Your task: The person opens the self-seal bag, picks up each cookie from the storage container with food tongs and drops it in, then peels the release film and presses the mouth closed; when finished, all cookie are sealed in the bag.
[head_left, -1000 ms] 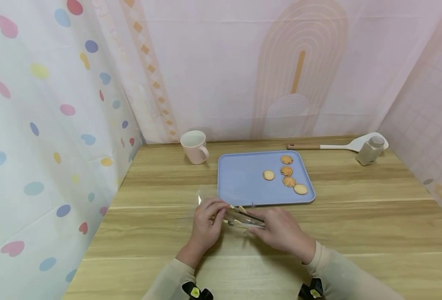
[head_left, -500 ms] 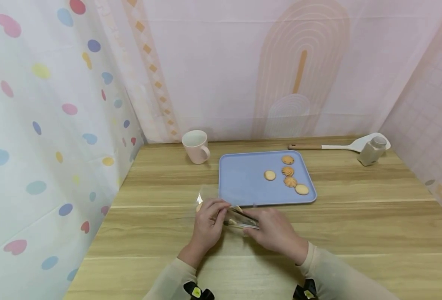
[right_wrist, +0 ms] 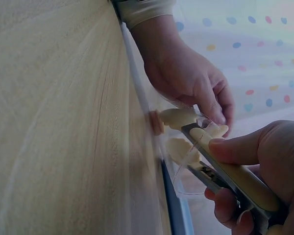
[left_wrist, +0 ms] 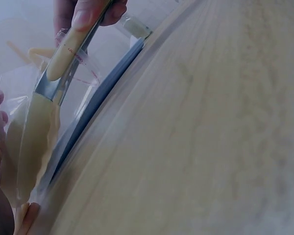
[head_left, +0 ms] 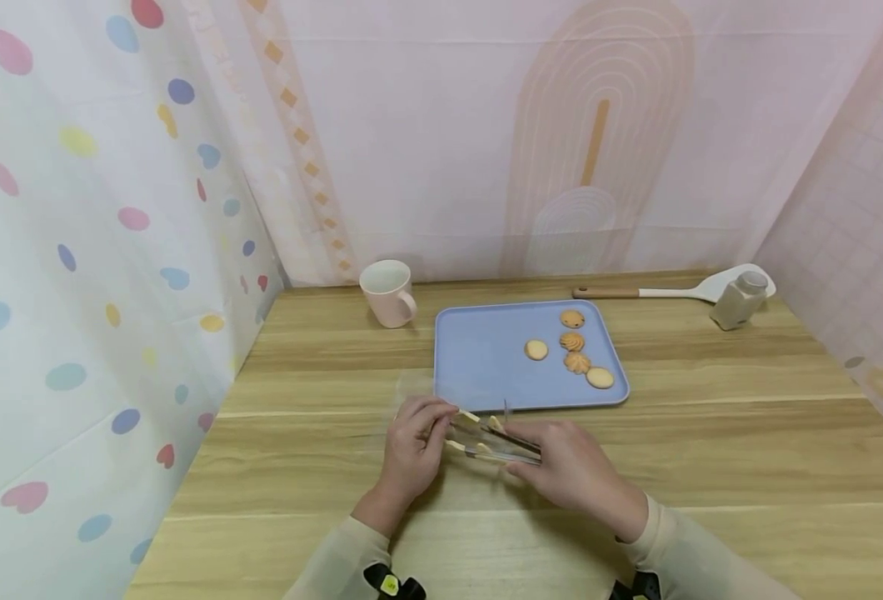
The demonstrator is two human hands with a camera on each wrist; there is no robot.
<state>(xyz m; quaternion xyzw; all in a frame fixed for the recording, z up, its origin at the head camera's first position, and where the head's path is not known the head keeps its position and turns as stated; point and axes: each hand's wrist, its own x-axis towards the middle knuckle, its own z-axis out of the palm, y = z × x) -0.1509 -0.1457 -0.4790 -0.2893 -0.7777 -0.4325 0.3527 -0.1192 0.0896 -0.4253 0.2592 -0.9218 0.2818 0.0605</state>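
Observation:
My right hand (head_left: 572, 467) grips tongs (right_wrist: 240, 181) with metal arms, cream handle pads and cream tips. My left hand (head_left: 410, 448) pinches the mouth of a clear plastic bag (head_left: 415, 385) at the near left of the blue tray (head_left: 479, 354). The tips of the tongs reach into the bag and stand apart from each other. A small brown piece, perhaps a cookie (right_wrist: 157, 122), shows past the tips in the right wrist view. In the head view, my left fingers hide much of the bag.
Several cookies (head_left: 577, 362) lie on the tray's right half. A pink mug (head_left: 387, 296) stands behind it to the left. At the back right are a white spatula with a wooden handle (head_left: 612, 293) and a clear jar (head_left: 740, 302).
My right hand moves a little left and closes the tongs' arms somewhat, then comes back right with the arms spread wider. My left hand stays at the bag.

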